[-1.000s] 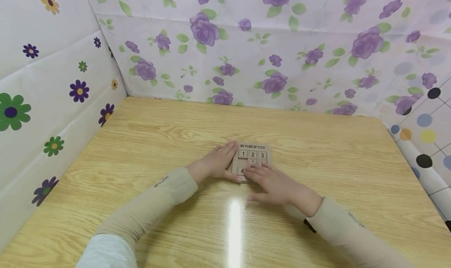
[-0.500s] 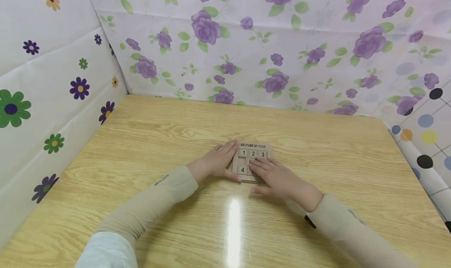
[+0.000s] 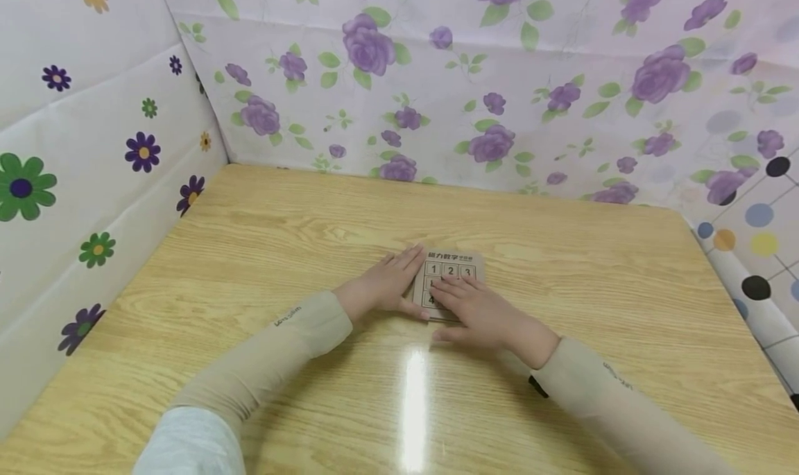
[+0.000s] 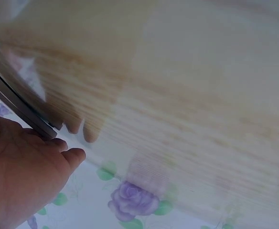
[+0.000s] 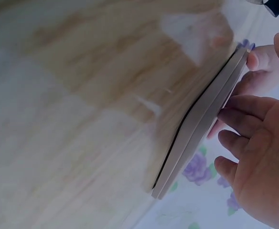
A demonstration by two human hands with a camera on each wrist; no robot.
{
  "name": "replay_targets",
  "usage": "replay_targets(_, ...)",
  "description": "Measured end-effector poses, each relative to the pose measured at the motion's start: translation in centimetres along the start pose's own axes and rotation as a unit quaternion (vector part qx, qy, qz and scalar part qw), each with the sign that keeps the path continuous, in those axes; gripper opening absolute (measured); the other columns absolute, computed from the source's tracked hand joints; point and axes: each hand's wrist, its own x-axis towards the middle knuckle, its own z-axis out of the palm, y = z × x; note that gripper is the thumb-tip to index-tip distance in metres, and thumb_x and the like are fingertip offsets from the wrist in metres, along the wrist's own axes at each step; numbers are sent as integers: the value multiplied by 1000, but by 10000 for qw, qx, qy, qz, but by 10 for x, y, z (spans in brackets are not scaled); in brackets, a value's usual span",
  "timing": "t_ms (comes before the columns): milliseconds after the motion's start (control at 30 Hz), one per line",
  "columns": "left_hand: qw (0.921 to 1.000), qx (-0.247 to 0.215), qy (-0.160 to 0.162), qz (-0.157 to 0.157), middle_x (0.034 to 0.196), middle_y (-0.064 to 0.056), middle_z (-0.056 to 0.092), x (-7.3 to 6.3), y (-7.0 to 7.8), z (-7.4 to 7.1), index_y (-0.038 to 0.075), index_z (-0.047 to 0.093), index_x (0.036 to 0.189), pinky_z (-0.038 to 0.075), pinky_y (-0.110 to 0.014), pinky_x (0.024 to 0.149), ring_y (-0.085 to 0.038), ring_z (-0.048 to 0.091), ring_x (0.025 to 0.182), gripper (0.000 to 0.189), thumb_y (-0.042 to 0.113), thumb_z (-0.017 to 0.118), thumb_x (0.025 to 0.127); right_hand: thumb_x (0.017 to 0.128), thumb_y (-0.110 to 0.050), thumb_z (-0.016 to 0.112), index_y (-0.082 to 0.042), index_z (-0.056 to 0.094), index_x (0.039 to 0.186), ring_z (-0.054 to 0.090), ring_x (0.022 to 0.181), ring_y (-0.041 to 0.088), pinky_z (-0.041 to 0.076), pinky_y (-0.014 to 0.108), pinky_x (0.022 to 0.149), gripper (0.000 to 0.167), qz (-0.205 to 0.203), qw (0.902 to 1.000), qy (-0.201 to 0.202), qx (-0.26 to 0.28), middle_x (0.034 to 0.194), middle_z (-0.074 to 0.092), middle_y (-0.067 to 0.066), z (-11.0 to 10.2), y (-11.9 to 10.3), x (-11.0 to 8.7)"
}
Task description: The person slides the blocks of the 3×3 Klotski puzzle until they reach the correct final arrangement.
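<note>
A number sliding puzzle [image 3: 448,256] in a light wood colour lies flat on the table. Its top row reads 1, 2, 3, and part of a 4 tile shows at lower left. My left hand [image 3: 385,285] rests along its left edge, thumb at the lower left corner and straight fingers toward the upper left. Over the tiles lies my right hand [image 3: 483,314], palm down, fingertips on the middle row, covering the lower right tiles. From low down, the right wrist view shows the puzzle's side [image 5: 192,129] with the right fingers [image 5: 242,119] over its face.
The wood-grain table [image 3: 299,218] stretches around the puzzle on all sides. A purple-flowered cloth [image 3: 374,114] rises behind its far edge. Patterned cloth walls stand at left [image 3: 93,184] and right [image 3: 761,253]. A bright light reflection shows in front of the puzzle.
The right hand has shifted right and back, then left across the puzzle, and a middle-row tile now sits at the left, under the 1. My left hand has kept its place.
</note>
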Motion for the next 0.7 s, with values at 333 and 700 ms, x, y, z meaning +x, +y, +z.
replay_targets(333, 10000, -13, -85, -44, 160, -11, -6, 1, 0, -1, 4, -1, 153, 7, -43, 121, -24, 0, 148, 120, 72, 60, 74, 89, -52, 57, 1, 41, 142, 29, 140, 38, 21, 54, 117, 76, 260, 9994, 215, -120, 147, 40, 19, 1, 15, -17)
replay_targets(700, 10000, -43, -82, -12, 160, -12, -5, -1, 0, -2, 3, 0, 152, 6, -44, 120, -25, 0, 148, 120, 71, 61, 74, 89, -49, 59, 3, 45, 139, 33, 138, 39, 21, 55, 116, 73, 557, 9980, 285, -88, 144, 44, 20, 1, 23, -35)
